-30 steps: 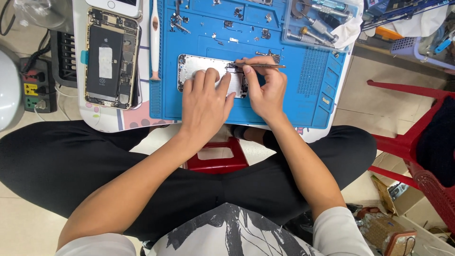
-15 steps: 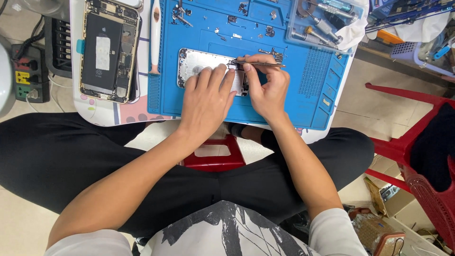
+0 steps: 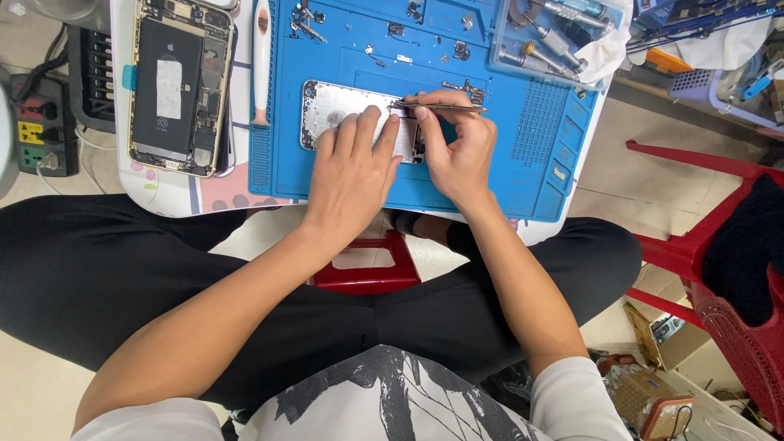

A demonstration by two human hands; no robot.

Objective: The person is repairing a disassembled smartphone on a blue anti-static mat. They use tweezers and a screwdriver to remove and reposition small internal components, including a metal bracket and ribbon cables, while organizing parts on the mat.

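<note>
- Left hand lies flat, fingers spread, pressing the silver phone shell mid-mat on the blue mat.
- Right hand pinches tweezers at the shell's right end.
- An opened phone — black battery, white label — lies by the worktop's left edge; a clear tool tray sits at the mat's far right corner.

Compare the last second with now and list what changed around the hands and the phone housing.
Almost nothing changed. The left hand still presses flat on the silver phone housing on the blue repair mat. The right hand keeps its grip on the tweezers, tips at the housing's right end. Nothing was picked up or released. The opened phone stays at left; only the camera shifted.
</note>
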